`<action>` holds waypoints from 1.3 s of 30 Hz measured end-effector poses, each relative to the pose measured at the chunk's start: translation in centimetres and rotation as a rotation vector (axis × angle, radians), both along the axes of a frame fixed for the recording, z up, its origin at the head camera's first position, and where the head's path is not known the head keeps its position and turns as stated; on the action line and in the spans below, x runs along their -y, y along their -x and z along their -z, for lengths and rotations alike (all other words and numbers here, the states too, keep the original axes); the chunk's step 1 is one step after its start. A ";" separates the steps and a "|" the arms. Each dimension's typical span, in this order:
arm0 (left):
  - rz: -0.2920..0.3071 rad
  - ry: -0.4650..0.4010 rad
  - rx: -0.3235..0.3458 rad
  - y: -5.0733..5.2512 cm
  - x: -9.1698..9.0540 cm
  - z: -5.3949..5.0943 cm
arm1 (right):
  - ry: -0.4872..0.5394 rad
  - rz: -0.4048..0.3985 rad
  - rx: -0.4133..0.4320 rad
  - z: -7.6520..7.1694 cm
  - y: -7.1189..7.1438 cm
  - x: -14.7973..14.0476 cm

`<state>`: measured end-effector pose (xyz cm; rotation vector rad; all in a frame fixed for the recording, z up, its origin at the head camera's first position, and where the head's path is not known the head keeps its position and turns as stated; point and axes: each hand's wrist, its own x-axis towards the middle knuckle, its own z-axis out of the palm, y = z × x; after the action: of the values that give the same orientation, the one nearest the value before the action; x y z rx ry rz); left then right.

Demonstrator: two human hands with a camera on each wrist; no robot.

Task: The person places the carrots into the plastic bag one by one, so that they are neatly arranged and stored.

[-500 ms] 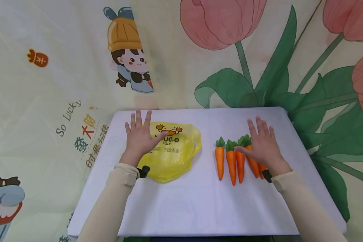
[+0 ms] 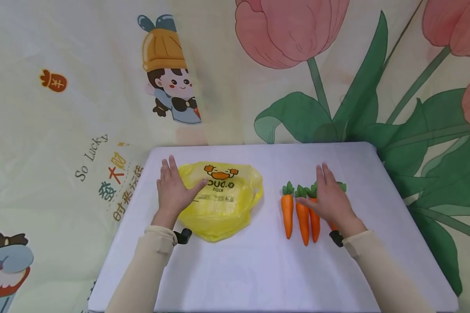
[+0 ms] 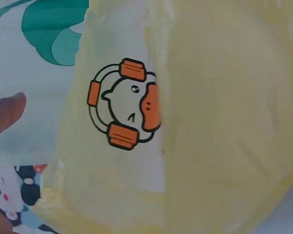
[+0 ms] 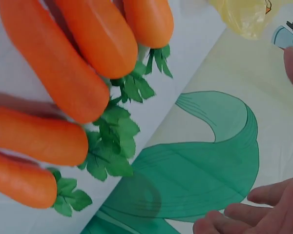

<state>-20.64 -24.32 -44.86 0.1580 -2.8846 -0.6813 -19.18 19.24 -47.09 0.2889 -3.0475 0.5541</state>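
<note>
A yellow plastic bag (image 2: 223, 219) printed with a cartoon duck lies on the white tabletop (image 2: 235, 278). Beside its left edge hovers my left hand (image 2: 174, 195), fingers straight and thumb spread out over the bag. Several orange carrots (image 2: 287, 216) with green leafy tops lie in a row right of the bag. My right hand (image 2: 333, 204) is held above the carrots, hiding part of the row in the head view, with nothing in its grasp. The right wrist view shows the carrots (image 4: 53, 58) more fully, and the right fingers (image 4: 249, 214) apart from them.
Behind the table hangs a printed cloth (image 2: 219, 87) with large tulips and a cartoon child. Black wrist straps (image 2: 183, 236) sit on both wrists, at the ends of beige sleeves (image 2: 139, 269).
Both hands have turned so that the palms face each other more, and their fingers are closer together. The head view has tilted slightly. The bag and carrots lie as before.
</note>
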 end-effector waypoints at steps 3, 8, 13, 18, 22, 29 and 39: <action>-0.058 -0.148 0.035 -0.4 0.4 0.8 | 0.044 0.026 0.026 0.4 0.0 0.6; -0.188 -0.423 0.116 -1.1 1.1 2.2 | 0.111 0.071 0.090 0.8 -0.1 2.0; -0.271 -0.638 0.149 -1.2 1.3 3.2 | 0.201 0.128 0.173 1.3 -0.1 3.3; -0.302 -0.807 0.112 -1.2 1.0 4.0 | 0.218 0.165 0.210 1.9 0.2 4.3; -0.338 -0.822 0.043 -1.4 1.1 4.6 | 0.200 0.150 0.230 2.7 0.5 5.0; -0.422 -0.824 0.008 -1.7 1.3 5.4 | 0.161 0.155 0.240 4.6 1.0 6.3; -0.460 -0.866 -0.013 -1.8 1.5 7.0 | 0.147 0.193 0.270 5.9 1.6 7.4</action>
<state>-18.82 -25.83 -51.85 0.8678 -2.1930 -1.7204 -20.77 11.81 -53.03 -0.0933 -3.2127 0.8610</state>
